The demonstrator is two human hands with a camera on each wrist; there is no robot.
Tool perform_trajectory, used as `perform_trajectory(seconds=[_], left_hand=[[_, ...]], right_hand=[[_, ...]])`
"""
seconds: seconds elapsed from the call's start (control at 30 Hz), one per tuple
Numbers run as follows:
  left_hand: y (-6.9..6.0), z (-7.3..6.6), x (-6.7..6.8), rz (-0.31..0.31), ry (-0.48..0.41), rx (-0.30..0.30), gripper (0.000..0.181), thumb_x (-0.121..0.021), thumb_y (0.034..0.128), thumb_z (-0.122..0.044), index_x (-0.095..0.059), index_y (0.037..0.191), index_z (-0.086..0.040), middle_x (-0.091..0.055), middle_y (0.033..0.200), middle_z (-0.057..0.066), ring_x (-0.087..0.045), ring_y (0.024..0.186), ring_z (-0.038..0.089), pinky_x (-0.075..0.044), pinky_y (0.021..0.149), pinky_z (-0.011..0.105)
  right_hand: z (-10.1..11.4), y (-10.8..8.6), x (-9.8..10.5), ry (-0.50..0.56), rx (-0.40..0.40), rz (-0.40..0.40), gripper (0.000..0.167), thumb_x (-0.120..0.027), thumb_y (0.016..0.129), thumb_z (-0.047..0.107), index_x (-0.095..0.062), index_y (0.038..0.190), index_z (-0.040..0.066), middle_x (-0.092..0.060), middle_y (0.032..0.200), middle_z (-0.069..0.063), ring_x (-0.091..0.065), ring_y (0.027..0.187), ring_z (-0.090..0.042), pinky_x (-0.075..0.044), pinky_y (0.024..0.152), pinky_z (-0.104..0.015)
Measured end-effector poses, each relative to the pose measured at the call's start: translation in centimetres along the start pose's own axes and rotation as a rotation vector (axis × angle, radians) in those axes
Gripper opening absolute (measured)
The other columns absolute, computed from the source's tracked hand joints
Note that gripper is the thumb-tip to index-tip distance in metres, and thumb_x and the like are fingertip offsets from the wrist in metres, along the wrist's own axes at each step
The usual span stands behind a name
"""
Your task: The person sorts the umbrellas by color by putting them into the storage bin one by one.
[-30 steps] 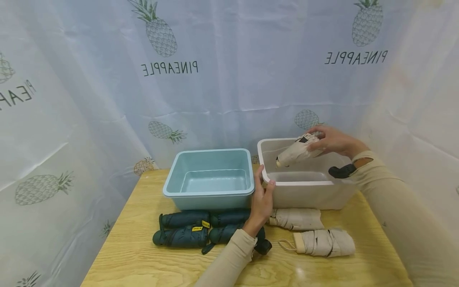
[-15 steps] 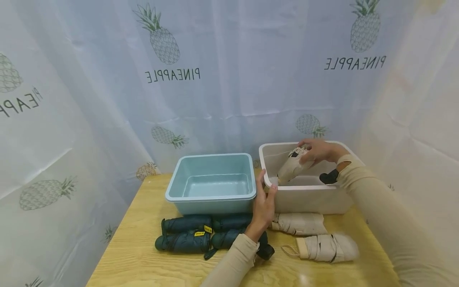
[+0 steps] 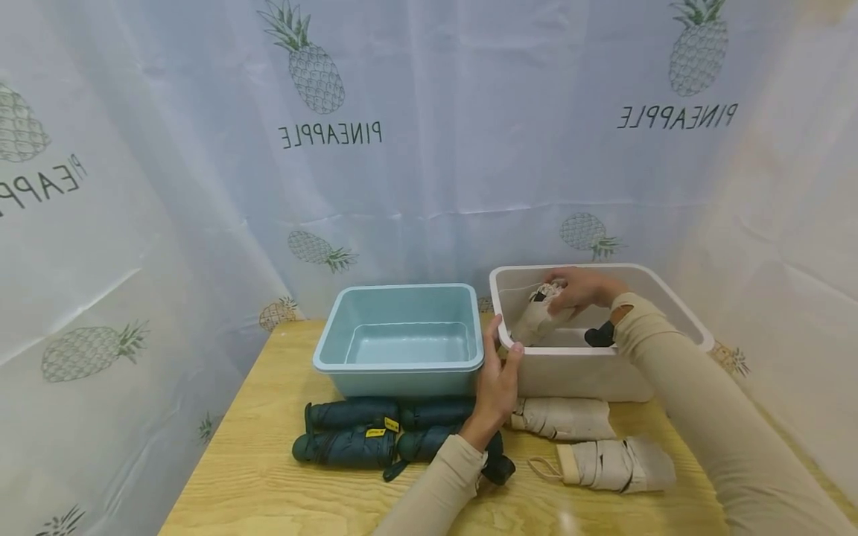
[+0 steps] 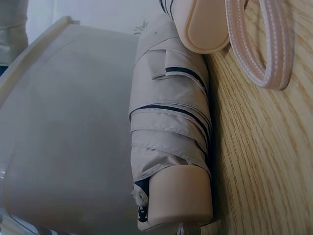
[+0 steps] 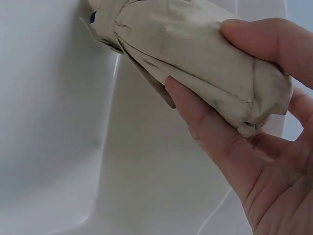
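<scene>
My right hand reaches down into the off-white plastic bin. It grips the wide end of a beige folded umbrella, thumb on one side and fingers on the other. The umbrella slants down toward the bin's left end, its far end partly hidden by the front rim in the head view. My left hand holds the bin's front left corner between thumb and fingers. Just in front of the bin, a beige folded umbrella lies along its wall; a second beige umbrella with a wrist loop lies nearer.
A light blue bin stands left of the off-white one, its inside bare. Several dark green folded umbrellas lie before it on the wooden table, some partly behind my left arm. A pineapple-print curtain encloses the table's back and sides.
My right hand has lowered the umbrella deeper into the off-white bin and slightly left, tilting it more steeply. My left hand keeps its hold at the corner. The head view has shifted a little.
</scene>
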State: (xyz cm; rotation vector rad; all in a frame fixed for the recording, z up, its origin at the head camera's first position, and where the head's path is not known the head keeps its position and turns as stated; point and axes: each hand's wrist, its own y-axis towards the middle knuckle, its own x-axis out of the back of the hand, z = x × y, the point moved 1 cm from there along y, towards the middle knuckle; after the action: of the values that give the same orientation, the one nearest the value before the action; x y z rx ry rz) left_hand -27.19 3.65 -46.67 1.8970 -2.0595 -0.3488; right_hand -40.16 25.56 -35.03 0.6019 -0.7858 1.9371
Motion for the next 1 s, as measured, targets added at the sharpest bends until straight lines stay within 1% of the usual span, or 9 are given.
perform_trajectory(seconds=[0.2, 0.3, 0.5, 0.57, 0.7, 0.77, 0.9, 0.93, 1.0], left_hand=[[-0.1, 0.0, 0.0, -0.006, -0.001, -0.009, 0.059, -0.047, 0.1063, -0.042, -0.025, 0.16, -0.036, -0.045, 0.157, 0.003, -0.051, 0.138, 0.027, -0.048, 0.105, 0.047], [-0.1, 0.1, 0.0, -0.008, -0.004, -0.014, 0.059, -0.047, 0.1064, -0.041, -0.025, 0.16, -0.035, -0.044, 0.158, 0.003, -0.05, 0.14, 0.03, -0.047, 0.107, 0.047], [0.0, 0.0, 0.1, -0.008, -0.011, -0.016, 0.059, -0.048, 0.1061, -0.04, -0.025, 0.16, -0.036, -0.042, 0.159, 0.003, -0.049, 0.14, 0.025, -0.046, 0.108, 0.048], [0.0, -0.1, 0.1, -0.009, -0.015, -0.017, 0.059, -0.048, 0.1059, -0.04, -0.025, 0.16, -0.036, -0.042, 0.159, 0.002, -0.048, 0.14, 0.023, -0.046, 0.108, 0.048], [0.0, -0.3, 0.2, -0.004, -0.016, -0.014, 0.059, -0.048, 0.106, -0.04, -0.024, 0.16, -0.036, -0.042, 0.159, 0.002, -0.047, 0.14, 0.02, -0.046, 0.108, 0.046], [0.0, -0.3, 0.1, -0.001, -0.01, -0.008, 0.059, -0.048, 0.1062, -0.041, -0.024, 0.16, -0.038, -0.041, 0.16, 0.001, -0.047, 0.14, 0.019, -0.046, 0.109, 0.046], [-0.1, -0.2, 0.1, 0.004, -0.011, -0.003, 0.059, -0.047, 0.1065, -0.042, -0.023, 0.16, -0.039, -0.042, 0.159, 0.001, -0.049, 0.138, 0.022, -0.046, 0.108, 0.044], [-0.1, -0.2, 0.1, 0.006, -0.013, -0.004, 0.059, -0.047, 0.1065, -0.042, -0.023, 0.16, -0.039, -0.042, 0.159, 0.001, -0.049, 0.138, 0.023, -0.046, 0.108, 0.044], [-0.1, -0.3, 0.2, 0.005, -0.016, -0.009, 0.06, -0.047, 0.1065, -0.042, -0.023, 0.161, -0.038, -0.043, 0.158, 0.001, -0.051, 0.137, 0.026, -0.047, 0.107, 0.043]], right_hand=[[0.1, 0.0, -0.6, 0.057, -0.008, 0.027, 0.072, -0.074, 0.09, 0.006, -0.032, 0.149, -0.004, -0.028, 0.151, -0.04, -0.063, 0.096, -0.027, -0.063, 0.081, -0.045], [0.1, -0.2, -0.7, 0.054, -0.031, 0.029, 0.071, -0.073, 0.09, 0.006, -0.031, 0.147, -0.004, -0.027, 0.152, -0.04, -0.064, 0.097, -0.029, -0.063, 0.08, -0.044], [0.0, -0.5, -0.7, 0.073, -0.11, 0.059, 0.077, -0.069, 0.093, 0.003, -0.021, 0.152, -0.005, -0.032, 0.148, -0.039, -0.064, 0.102, -0.032, -0.063, 0.083, -0.047], [-0.1, -0.6, -0.6, 0.077, -0.126, 0.069, 0.077, -0.067, 0.095, 0.003, -0.018, 0.154, -0.004, -0.036, 0.143, -0.037, -0.064, 0.099, -0.031, -0.063, 0.083, -0.047], [-0.8, -0.9, -0.5, 0.077, -0.137, 0.096, 0.077, -0.063, 0.096, -0.001, -0.016, 0.156, -0.005, -0.033, 0.141, -0.035, -0.06, 0.09, -0.028, -0.063, 0.079, -0.047], [-1.2, -0.9, -0.5, 0.097, -0.15, 0.108, 0.079, -0.062, 0.095, -0.003, -0.013, 0.157, -0.006, -0.028, 0.146, -0.036, -0.059, 0.091, -0.028, -0.062, 0.081, -0.046], [-2.1, -1.1, -0.2, 0.142, -0.168, 0.129, 0.082, -0.059, 0.095, -0.005, -0.005, 0.157, -0.011, -0.012, 0.157, -0.039, -0.058, 0.105, -0.031, -0.06, 0.089, -0.045], [-2.3, -1.1, -0.1, 0.156, -0.169, 0.133, 0.082, -0.058, 0.096, -0.004, -0.004, 0.157, -0.012, -0.012, 0.156, -0.039, -0.058, 0.106, -0.031, -0.059, 0.092, -0.045], [-2.5, -1.2, 0.1, 0.164, -0.161, 0.144, 0.078, -0.055, 0.098, -0.001, -0.004, 0.156, -0.013, -0.022, 0.15, -0.041, -0.06, 0.106, -0.032, -0.058, 0.094, -0.046]])
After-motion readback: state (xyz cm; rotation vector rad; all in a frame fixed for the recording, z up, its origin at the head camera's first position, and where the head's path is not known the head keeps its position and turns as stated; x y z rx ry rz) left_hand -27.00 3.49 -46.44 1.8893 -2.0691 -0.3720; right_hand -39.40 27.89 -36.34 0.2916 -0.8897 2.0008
